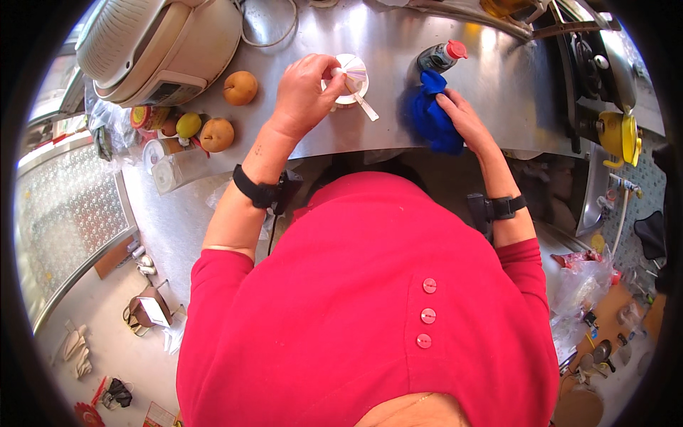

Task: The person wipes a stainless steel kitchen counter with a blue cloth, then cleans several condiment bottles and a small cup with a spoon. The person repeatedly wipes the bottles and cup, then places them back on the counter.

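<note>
My left hand (307,91) pinches a small white knob, apparently on a lid with coloured stripes (355,71), over a small round white container (346,99). The handle of a white spoon (368,109) sticks out of the container towards me. My fingers partly hide the lid, so I cannot tell whether it rests on the rim. On the right, my right hand (463,118) holds a crumpled blue cloth (433,120) by its side, near the steel counter's front edge. Just beyond the cloth, a dark bottle with a red cap (442,56) lies tilted or leaning.
A beige rice cooker (176,53) stands at the back left of the steel counter (384,128). Round brown fruits (217,134), a yellow lemon-like fruit (189,125), a red-labelled jar (147,117) and plastic tubs (179,171) sit nearby. A gas stove (603,69) is at the right.
</note>
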`<control>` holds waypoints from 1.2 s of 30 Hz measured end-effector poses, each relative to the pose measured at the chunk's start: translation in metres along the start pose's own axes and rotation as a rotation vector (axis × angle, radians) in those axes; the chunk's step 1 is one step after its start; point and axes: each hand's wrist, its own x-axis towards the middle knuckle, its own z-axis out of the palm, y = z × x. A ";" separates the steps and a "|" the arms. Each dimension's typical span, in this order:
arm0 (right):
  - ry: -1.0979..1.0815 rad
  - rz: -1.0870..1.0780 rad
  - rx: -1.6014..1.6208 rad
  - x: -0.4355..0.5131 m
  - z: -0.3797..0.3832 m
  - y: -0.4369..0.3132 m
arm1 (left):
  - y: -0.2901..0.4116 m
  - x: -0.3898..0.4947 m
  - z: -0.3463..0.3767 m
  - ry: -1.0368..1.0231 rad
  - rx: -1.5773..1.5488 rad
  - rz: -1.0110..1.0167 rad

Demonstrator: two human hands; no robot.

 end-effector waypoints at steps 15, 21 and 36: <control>0.320 -0.548 -0.423 -0.026 -0.107 0.039 | 0.131 -0.009 0.157 -0.377 0.038 -0.023; 0.334 -0.592 -0.628 -0.032 -0.128 0.066 | 0.102 -0.015 0.218 -0.324 0.210 -0.119; 0.002 -0.783 -0.671 -0.015 -0.072 0.097 | 0.092 -0.025 0.233 -0.236 0.068 -0.231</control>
